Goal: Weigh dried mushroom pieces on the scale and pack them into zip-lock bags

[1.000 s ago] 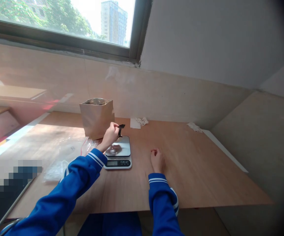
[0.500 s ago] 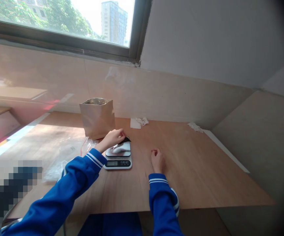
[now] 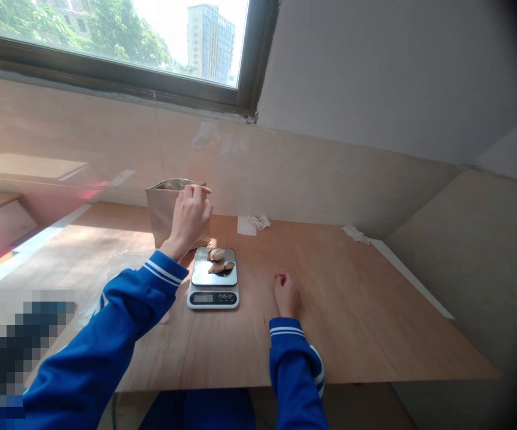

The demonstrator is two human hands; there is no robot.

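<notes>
The left hand (image 3: pixel 190 216) hovers at the brown paper bag's (image 3: pixel 162 209) open mouth and covers its front, fingers bent; I cannot tell whether they pinch anything. Just below-right of it, the scale (image 3: pixel 214 286) carries brown pieces (image 3: pixel 219 261). Further right, the right hand (image 3: pixel 286 294) rests curled on the table (image 3: pixel 375 322), with crumpled tissues (image 3: pixel 258 221) beyond.

Left hand (image 3: pixel 190 214) at the rim of a paper bag (image 3: pixel 157 212) just behind the scale (image 3: pixel 214 283), brown pieces (image 3: pixel 218 261) on the scale's plate, right hand (image 3: pixel 286 295) resting on the counter (image 3: pixel 357 322) to its right
</notes>
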